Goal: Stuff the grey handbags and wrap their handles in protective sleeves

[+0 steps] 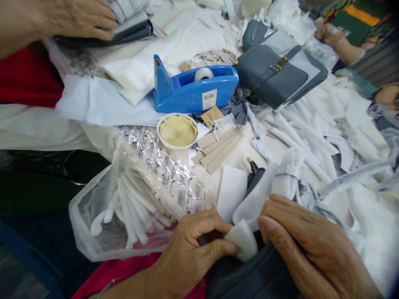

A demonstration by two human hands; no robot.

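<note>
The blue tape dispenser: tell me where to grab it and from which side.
Grip the blue tape dispenser across its long flat side walls, near the middle beside the tape roll, coming down from above. The walls look parallel and smooth there. Avoid the raised left end, probably the cutter.

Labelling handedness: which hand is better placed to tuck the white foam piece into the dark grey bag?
Left, probably. The left hand already pinches the white foam piece at the dark grey bag; the right hand rests flat, steadying it.
</note>
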